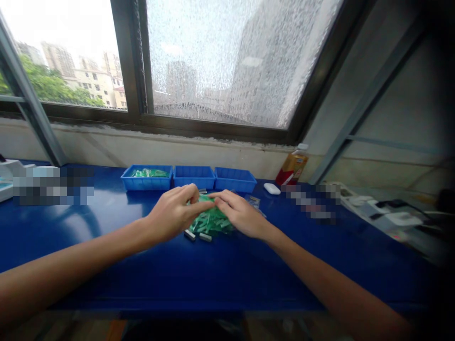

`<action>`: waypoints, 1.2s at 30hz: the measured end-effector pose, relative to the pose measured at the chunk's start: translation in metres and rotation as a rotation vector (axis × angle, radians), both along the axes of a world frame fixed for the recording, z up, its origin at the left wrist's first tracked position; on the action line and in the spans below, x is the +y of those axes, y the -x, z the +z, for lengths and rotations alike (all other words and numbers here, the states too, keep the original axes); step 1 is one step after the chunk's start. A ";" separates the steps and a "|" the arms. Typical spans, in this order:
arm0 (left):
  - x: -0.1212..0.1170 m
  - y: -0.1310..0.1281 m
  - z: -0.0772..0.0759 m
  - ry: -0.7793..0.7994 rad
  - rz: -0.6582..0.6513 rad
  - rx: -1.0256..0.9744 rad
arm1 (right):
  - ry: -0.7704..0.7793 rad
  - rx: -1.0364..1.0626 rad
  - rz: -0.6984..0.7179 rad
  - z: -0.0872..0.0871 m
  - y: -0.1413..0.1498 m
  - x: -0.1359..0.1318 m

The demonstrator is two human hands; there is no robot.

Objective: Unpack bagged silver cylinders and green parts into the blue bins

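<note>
Both my hands meet above a loose pile of translucent green strips point(212, 223) on the blue table. My left hand point(172, 211) has its index finger curled and its thumb stretched toward the right hand's fingertips. My right hand point(243, 215) is closed, with thumb and fingers drawn together at the same spot. Whatever lies between the fingertips is too small or hidden to name. Just in front of the pile lie two short silver-grey bars point(205, 237). Part of the pile is covered by my hands.
Along the wall stand three blue bins; the left bin point(147, 184) holds green pieces. A white rounded case point(272, 188) and a drink bottle point(293, 166) sit right of them. Clear plastic pieces point(254, 201) lie behind my right hand. White power strips point(387, 215) and cables are far right.
</note>
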State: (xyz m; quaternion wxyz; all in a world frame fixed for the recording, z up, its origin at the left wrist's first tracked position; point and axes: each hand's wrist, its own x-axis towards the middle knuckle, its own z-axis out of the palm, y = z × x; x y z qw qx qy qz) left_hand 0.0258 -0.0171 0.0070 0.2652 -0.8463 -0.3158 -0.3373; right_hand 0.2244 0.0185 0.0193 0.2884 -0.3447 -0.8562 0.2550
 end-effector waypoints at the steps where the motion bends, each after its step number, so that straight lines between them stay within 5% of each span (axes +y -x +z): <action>1: 0.007 0.007 0.000 -0.001 -0.008 0.022 | 0.122 0.105 0.012 0.002 0.006 0.002; 4: 0.019 0.020 -0.004 0.105 -0.015 0.000 | 0.408 0.385 0.004 0.001 0.027 0.012; 6: 0.019 0.024 -0.006 0.270 0.013 -0.068 | 0.420 0.511 -0.075 -0.006 0.039 0.018; 10: 0.010 0.021 0.000 0.788 0.078 -0.216 | 0.081 0.481 -0.232 -0.021 0.044 0.014; 13: 0.003 0.014 0.008 1.175 -0.072 -0.435 | -0.276 0.337 -0.230 -0.020 0.037 0.000; 16: -0.003 0.009 0.013 1.330 -0.201 -0.778 | -0.563 0.248 -0.116 -0.011 0.031 -0.012; 20: -0.002 0.008 0.013 1.261 -0.245 -0.957 | -0.731 0.182 -0.027 -0.007 0.030 -0.018; 23: 0.001 0.010 0.007 1.006 -0.198 -0.901 | -0.672 0.139 -0.066 -0.008 0.031 -0.020; 27: 0.000 0.013 0.001 0.514 -0.137 -0.538 | -0.222 0.189 -0.091 -0.004 0.031 -0.017; 31: -0.002 0.015 0.000 0.370 -0.157 -0.314 | 0.311 0.351 0.032 -0.003 0.031 -0.011; 34: 0.000 0.015 0.000 0.340 -0.128 -0.279 | 0.438 0.434 0.048 -0.007 0.033 -0.010; 36: 0.001 0.016 -0.001 0.343 -0.112 -0.243 | 0.379 0.415 -0.005 -0.009 0.034 -0.011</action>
